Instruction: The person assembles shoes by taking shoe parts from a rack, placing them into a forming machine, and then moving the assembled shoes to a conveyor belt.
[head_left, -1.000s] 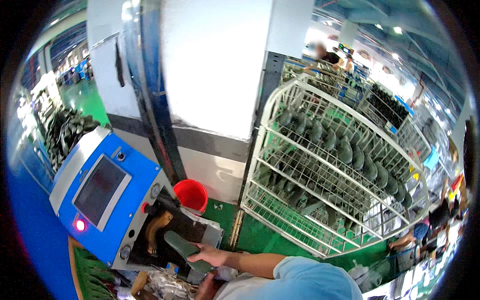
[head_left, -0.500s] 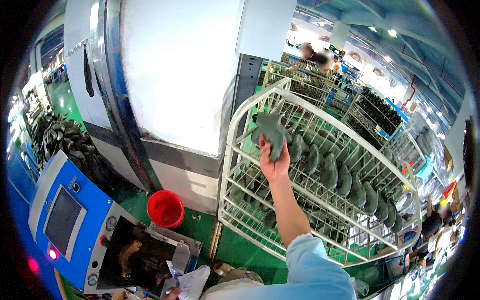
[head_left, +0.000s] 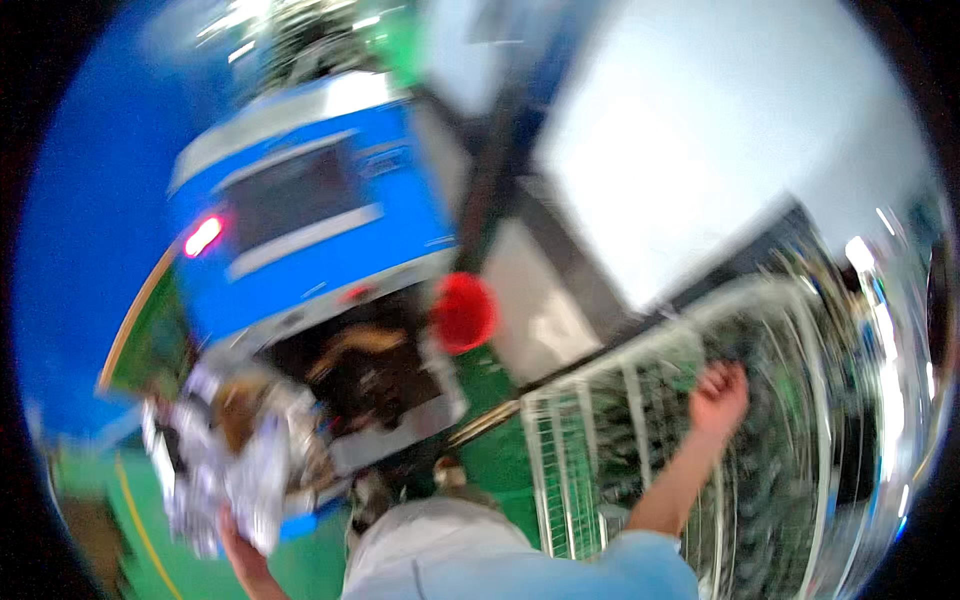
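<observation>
My right hand (head_left: 720, 395) is over the white wire rack (head_left: 640, 415) on the right, its fingers curled but smeared by motion. Dark pieces blur together around it on the rack, and whether it grips one cannot be made out. Low on the left, my left hand (head_left: 240, 540) is at the lower edge of a crumpled white-lilac bundle (head_left: 250, 470), which looks like cloth or plastic. Its fingers are blurred and partly lost against the bundle.
A blue machine (head_left: 400, 200) with a dark screen and a lit red lamp stands at the upper left, a dark work bed in front of it. Beside it is a red bucket (head_left: 464, 313). A large white panel (head_left: 690, 150) rises behind the rack.
My view has swung left and down, bringing the machine nearer the middle. My right hand, which held up a dark grey-green shoe-shaped piece, is now lower over the rack. My left forearm has come into view.
</observation>
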